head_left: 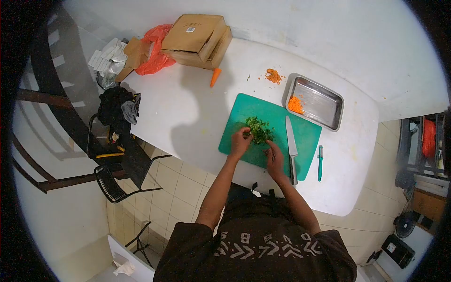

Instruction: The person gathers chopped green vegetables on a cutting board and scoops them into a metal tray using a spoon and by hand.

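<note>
A loose pile of chopped green leaves (260, 131) lies on the green cutting board (242, 107). At the pile's left edge, my left hand (240, 142) has its fingers curled and pinched on some of the greens. My right hand (275, 160) is at the lower right of the pile, fingertips reaching to the greens and fingers apart. To the right of that hand, a large knife (291, 137) rests on the board, handle toward me. Beyond the board's right edge lies a peeler (320, 163) with a green handle.
A metal tray (324, 104) holds chopped orange carrot (295, 104) at its left end. Orange shavings (273, 76) and a carrot piece (215, 77) lie on the white table (159, 103). Cardboard boxes (193, 35) and a red plastic bag (154, 51) stand far left. A black chair (134, 164) is at left.
</note>
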Demonstrator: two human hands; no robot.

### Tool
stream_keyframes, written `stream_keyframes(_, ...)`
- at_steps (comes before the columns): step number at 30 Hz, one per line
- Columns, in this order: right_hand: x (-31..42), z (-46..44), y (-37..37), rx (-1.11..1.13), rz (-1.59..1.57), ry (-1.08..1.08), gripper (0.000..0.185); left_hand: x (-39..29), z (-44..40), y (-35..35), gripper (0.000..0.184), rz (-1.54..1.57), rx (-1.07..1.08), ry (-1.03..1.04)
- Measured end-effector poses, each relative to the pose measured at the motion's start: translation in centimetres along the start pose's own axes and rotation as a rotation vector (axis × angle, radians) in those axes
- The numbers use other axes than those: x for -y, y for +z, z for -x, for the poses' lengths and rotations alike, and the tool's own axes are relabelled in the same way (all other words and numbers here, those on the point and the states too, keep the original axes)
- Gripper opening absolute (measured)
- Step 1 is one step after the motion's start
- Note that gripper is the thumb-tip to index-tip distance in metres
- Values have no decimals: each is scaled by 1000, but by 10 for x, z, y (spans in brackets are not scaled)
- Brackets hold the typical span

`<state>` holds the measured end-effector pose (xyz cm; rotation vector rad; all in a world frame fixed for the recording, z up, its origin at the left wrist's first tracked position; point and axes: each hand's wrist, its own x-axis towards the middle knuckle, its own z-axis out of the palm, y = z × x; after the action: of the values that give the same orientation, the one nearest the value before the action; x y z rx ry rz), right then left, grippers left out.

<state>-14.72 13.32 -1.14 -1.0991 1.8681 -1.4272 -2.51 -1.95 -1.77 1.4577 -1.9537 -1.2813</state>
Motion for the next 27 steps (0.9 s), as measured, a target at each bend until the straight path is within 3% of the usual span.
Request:
stream_keyframes(1, -5, 2, -5, 37, 133, -148, 31, 2, -1, -3, 32, 0, 1, 0)
stream_keyframes(5, -12, 6, -25, 57, 304, -353, 33, 7, -3, -7, 33, -2, 81, 12)
stream_keyframes(7, -10, 8, -36, 17, 304, -251, 33, 7, -7, -10, 33, -20, 94, 5)
stream_keyframes(12, -15, -8, -48, -59, 160, -89, 32, 5, -21, -13, 40, -145, -100, 101)
stream_keyframes(17, -32, -31, -31, -1, 99, 62, 34, -1, -42, 1, 44, -165, 16, 84)
stream_keyframes(19, -15, -37, -16, 36, -123, 160, 38, -2, -44, 8, 47, -195, 17, 128)
stream_keyframes(22, -2, -41, -4, -29, -284, 197, 38, -6, -42, 9, 42, -179, 88, 106)
stream_keyframes(25, -1, -34, -10, -44, -409, 255, 36, -9, -32, 8, 37, -70, -3, 172)
stream_keyframes(27, -14, -25, -22, 3, -241, 186, 33, -10, -20, 3, 31, 8, 59, 247)
